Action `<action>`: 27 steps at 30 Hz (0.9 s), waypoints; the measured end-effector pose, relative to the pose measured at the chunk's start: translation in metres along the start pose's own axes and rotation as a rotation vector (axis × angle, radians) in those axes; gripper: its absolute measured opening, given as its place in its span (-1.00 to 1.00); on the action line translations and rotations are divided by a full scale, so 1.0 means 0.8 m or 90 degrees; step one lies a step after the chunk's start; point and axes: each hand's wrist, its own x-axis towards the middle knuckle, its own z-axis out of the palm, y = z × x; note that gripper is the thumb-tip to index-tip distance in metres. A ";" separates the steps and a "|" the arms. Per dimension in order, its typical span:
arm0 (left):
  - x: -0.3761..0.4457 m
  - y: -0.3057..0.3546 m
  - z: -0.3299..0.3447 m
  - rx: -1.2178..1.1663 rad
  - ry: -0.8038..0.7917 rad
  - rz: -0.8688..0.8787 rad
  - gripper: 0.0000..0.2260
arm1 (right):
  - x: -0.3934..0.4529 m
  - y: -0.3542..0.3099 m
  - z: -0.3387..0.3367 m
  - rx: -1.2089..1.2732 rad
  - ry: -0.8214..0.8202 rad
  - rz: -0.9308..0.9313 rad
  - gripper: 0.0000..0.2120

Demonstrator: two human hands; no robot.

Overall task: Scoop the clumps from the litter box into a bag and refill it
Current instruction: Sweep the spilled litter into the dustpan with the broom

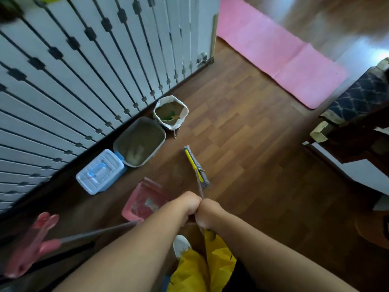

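Note:
The grey litter box (156, 127), filled with sandy litter, stands on the floor by the railing. Beside it on the far side stands an open white sack (181, 121) of litter with a scoop handle and something green inside. Both my left hand (187, 204) and my right hand (207, 211) grip the thin handle of a broom (195, 165). The grey and yellow broom head rests on the wooden floor in front of the box. A pink dustpan (143, 200) lies on the floor just left of my hands, its long handle reaching to the lower left.
A white plastic box with a blue handle (100, 171) sits next to the litter box. A white railing with black bars runs along the left. A pink mat (280, 53) lies on the far floor. Dark furniture (355, 114) stands at the right.

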 end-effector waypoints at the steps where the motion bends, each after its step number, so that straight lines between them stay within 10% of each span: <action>1: -0.001 -0.004 -0.004 -0.011 -0.003 0.004 -0.79 | 0.000 -0.007 0.001 -0.014 0.004 -0.014 -0.59; 7: -0.005 -0.027 -0.039 -0.016 0.049 0.086 -0.83 | -0.030 -0.005 -0.003 -0.098 0.082 -0.042 -0.70; 22: -0.106 -0.105 -0.235 0.481 0.846 0.325 -0.64 | -0.022 -0.049 0.017 -0.250 0.110 -0.005 -0.59; 27: -0.119 -0.127 -0.258 0.517 0.934 0.264 -0.57 | -0.039 -0.046 -0.001 -0.233 0.126 -0.002 -0.65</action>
